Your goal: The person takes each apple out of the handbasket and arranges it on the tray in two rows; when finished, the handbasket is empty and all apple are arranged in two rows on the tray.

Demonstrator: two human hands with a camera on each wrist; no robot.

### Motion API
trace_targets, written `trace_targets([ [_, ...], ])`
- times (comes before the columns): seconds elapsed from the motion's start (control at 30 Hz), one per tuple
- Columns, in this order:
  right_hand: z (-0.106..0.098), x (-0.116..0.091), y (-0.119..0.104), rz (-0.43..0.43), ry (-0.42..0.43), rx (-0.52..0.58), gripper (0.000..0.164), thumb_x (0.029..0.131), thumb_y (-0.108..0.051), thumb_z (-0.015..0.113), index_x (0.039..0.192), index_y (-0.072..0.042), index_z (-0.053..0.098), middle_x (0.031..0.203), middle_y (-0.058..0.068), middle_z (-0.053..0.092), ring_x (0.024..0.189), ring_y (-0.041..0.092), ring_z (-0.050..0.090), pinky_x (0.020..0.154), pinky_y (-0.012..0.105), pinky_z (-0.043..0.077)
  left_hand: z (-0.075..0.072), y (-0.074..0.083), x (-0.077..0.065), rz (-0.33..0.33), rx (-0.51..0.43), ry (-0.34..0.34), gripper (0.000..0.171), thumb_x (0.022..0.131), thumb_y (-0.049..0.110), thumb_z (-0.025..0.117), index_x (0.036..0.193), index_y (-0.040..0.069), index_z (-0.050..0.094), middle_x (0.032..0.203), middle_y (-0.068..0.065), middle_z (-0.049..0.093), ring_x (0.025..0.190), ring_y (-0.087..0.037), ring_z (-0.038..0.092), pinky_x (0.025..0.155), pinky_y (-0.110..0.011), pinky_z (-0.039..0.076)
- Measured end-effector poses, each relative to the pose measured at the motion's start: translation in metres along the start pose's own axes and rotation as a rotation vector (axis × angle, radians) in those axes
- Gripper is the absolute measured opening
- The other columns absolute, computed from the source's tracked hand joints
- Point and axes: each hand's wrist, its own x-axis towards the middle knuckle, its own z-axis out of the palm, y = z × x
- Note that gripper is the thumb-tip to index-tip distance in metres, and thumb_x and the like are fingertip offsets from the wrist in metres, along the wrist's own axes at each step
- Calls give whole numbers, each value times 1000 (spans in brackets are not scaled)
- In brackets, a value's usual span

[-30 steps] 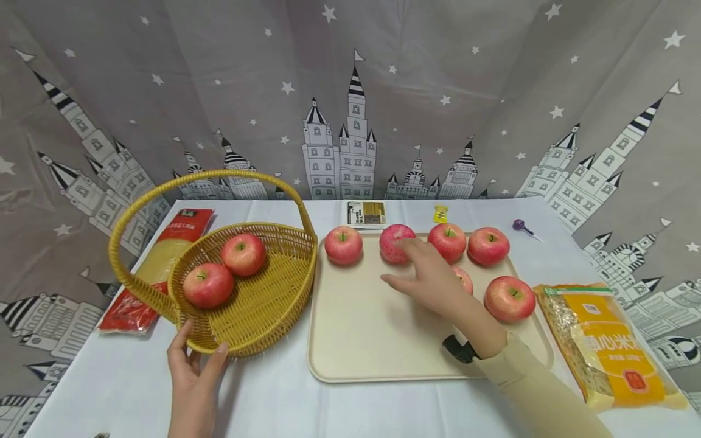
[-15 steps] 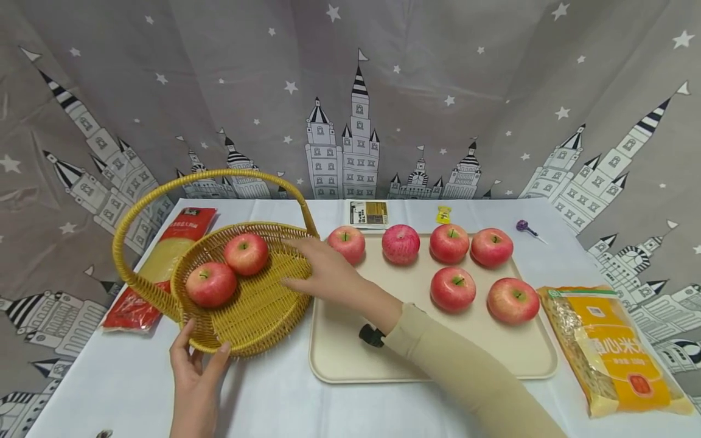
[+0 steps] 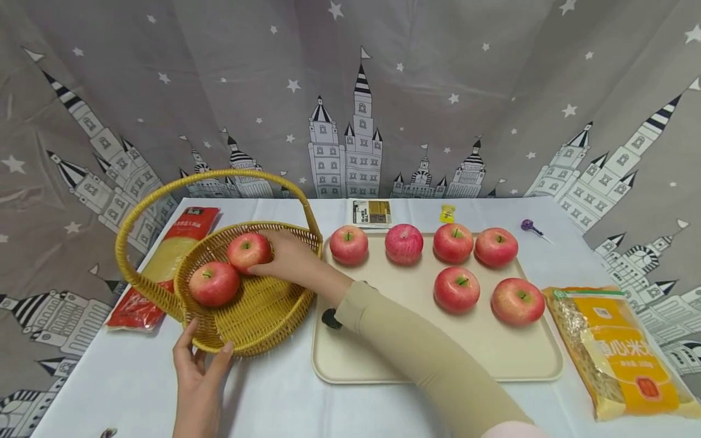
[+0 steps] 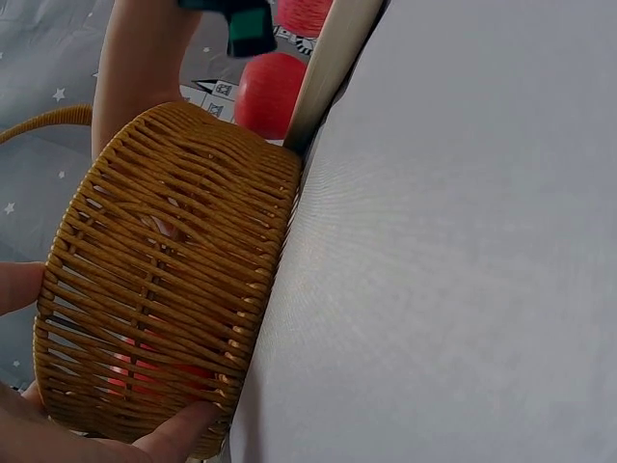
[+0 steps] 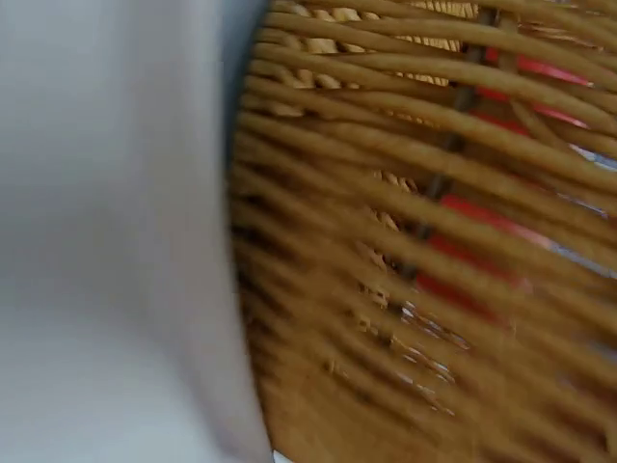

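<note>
In the head view, a yellow woven basket (image 3: 290,319) with a tall handle stands at the left. My left hand (image 3: 198,386) grips its near-left edge; in the left wrist view, the thumb and fingers lie against the basket's woven wall (image 4: 164,251). Two red apples are inside. My right hand (image 3: 287,257) reaches over the basket's right rim, thumb and fingers around the right side of the farther apple (image 3: 249,250). Touching it on the left is the nearer apple (image 3: 214,284). Woven strands fill most of the right wrist view, with red showing through the gaps.
A cream tray (image 3: 378,340) right of the basket bears several apples (image 3: 457,290). An orange bag (image 3: 624,353) lies at far right, a red packet (image 3: 164,267) behind the basket. A small card-like packet (image 3: 371,213), yellow sweet (image 3: 447,213) and lollipop (image 3: 530,225) lie at the back.
My right hand has moved left from the back of the tray into the basket, onto the farther apple. The left hand has stayed at the basket's edge.
</note>
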Motion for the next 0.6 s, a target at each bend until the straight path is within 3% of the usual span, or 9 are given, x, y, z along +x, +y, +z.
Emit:
trace_targets([
  [0.33, 20, 30, -2, 87, -56, 31, 79, 77, -48, 78, 140, -14, 46, 129, 2, 54, 118, 13, 50, 96, 24, 44, 1, -1, 0, -13, 2, 6, 80, 98, 21, 58, 152, 32, -1, 156, 12, -21, 144, -19, -11, 114, -47, 21],
  [0.6, 26, 45, 0, 114, -7, -10, 70, 71, -48, 79, 127, -13, 56, 112, -1, 61, 103, 12, 56, 85, 20, 47, 0, -1, 0, 22, -6, 9, 79, 98, 20, 58, 152, 30, 1, 156, 10, -20, 144, -20, -11, 114, -42, 23],
])
